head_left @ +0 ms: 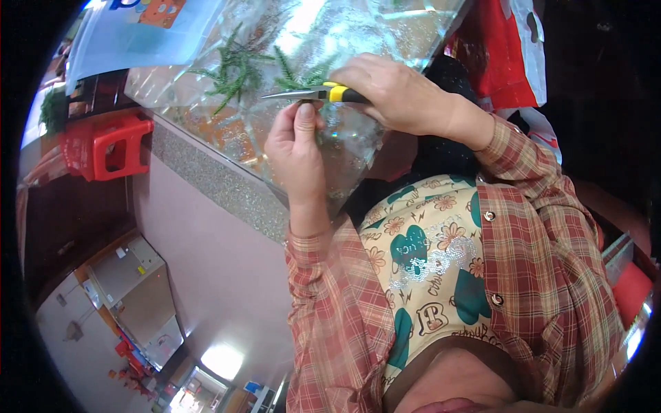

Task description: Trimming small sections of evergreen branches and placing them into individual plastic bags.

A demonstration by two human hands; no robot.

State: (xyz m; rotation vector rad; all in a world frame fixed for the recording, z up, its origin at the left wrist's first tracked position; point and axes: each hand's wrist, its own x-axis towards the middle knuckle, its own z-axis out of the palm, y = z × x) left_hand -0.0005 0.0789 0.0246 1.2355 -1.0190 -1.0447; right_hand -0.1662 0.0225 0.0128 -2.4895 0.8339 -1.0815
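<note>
Long-nose pliers with yellow and black handles are gripped in my right hand, their jaws pointing left. Just below the jaws, my left hand is closed, thumb and fingers pinching the lower end of a green needle-leaved sprig. The pinched end is mostly hidden by the fingertips and the pliers. Another green sprig lies on the table left of the pliers.
A glossy clear sheet covers the table. A pale plastic bag or box lies at the far left, with a red stool below it. Red and white bags are at the right.
</note>
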